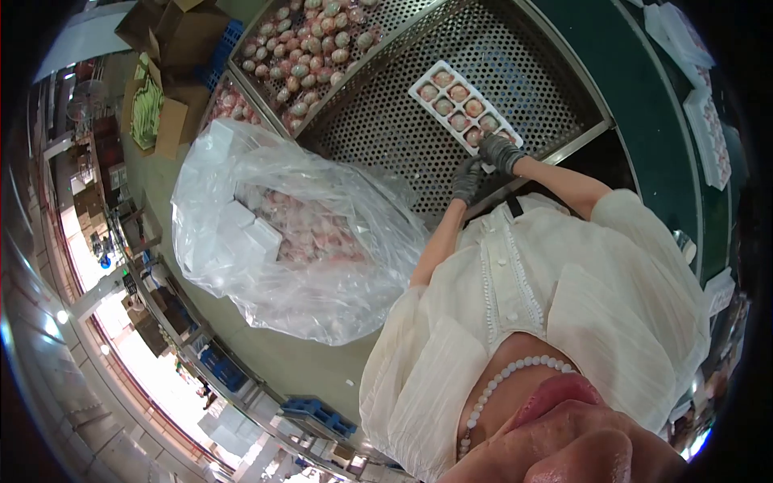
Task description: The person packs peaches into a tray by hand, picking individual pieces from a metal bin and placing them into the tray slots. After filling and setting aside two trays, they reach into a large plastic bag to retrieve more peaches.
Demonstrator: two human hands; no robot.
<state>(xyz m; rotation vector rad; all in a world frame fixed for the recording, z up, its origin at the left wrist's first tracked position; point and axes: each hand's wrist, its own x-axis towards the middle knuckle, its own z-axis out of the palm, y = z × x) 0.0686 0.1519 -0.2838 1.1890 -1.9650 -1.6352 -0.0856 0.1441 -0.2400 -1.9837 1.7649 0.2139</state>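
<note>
A white tray with round cells lies slanted on a perforated metal work surface. Reddish-white balls, shiny as if film-wrapped, fill most of its visible cells. My right hand, in a dark grey glove, reaches over the tray's near end. Its fingers are bent down at the last cells and cover what lies beneath them. Just left of it, my left hand, gloved alike, is curled close to the tray's near corner. A small white piece shows by its fingertips; what it grips I cannot tell.
Many similar balls are heaped behind a metal divider. At left stands a large clear plastic bag with more balls and white blocks. A green belt runs along the right, bearing white trays. Cardboard boxes stand far left.
</note>
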